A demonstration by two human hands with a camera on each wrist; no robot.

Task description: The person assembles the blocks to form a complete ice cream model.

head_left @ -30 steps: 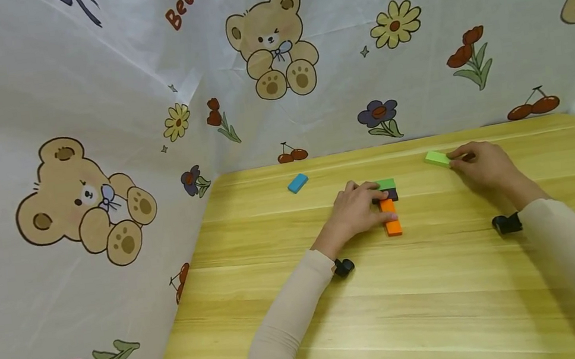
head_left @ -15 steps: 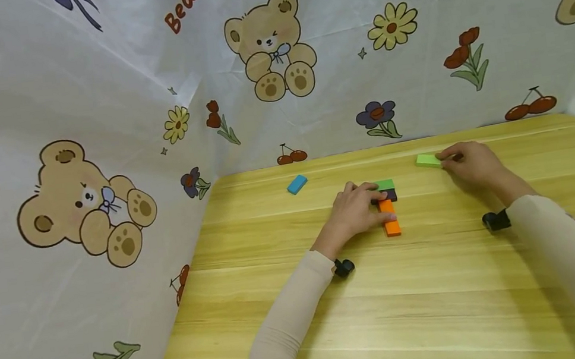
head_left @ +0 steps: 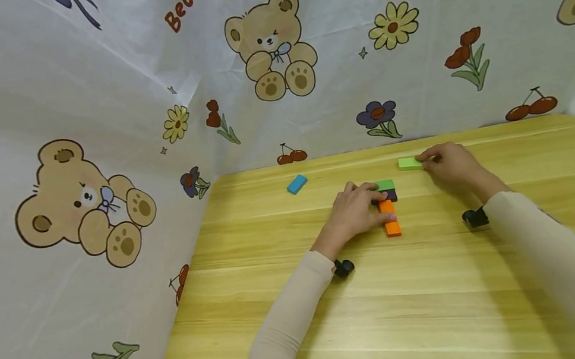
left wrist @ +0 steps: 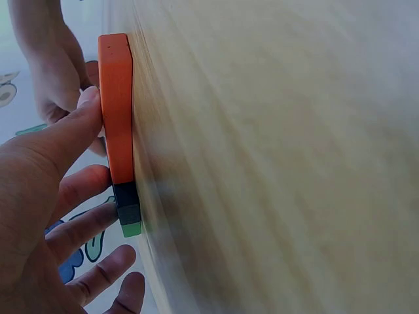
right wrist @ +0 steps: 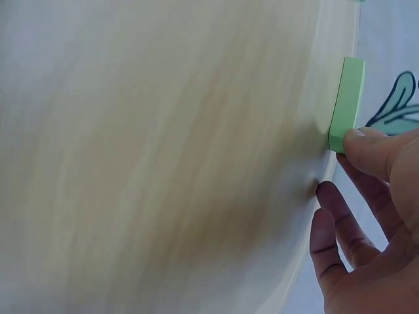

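Note:
My left hand (head_left: 354, 212) rests on a row of small flat blocks, its thumb on the orange block (head_left: 392, 228) and its fingertips by the black block (head_left: 392, 195). Behind the black one lies a green block (head_left: 385, 184), partly covered by the fingers. In the left wrist view the orange block (left wrist: 116, 111) touches the black block (left wrist: 127, 199) end-on, and the fingers are spread, fairly straight. Farther right, my right hand (head_left: 450, 165) pinches one end of a light green block (head_left: 408, 163). In the right wrist view, the thumb touches that light green block (right wrist: 348, 101).
A blue block (head_left: 297, 184) lies alone on the wooden table (head_left: 415, 295), left of my left hand. White cloth (head_left: 344, 112) printed with bears and flowers stands behind the table and along its left side. Each wrist wears a small black camera.
My right hand has moved left, bringing the light green block nearer to the row and turning it roughly parallel to the back edge. My left hand and the other blocks have stayed put.

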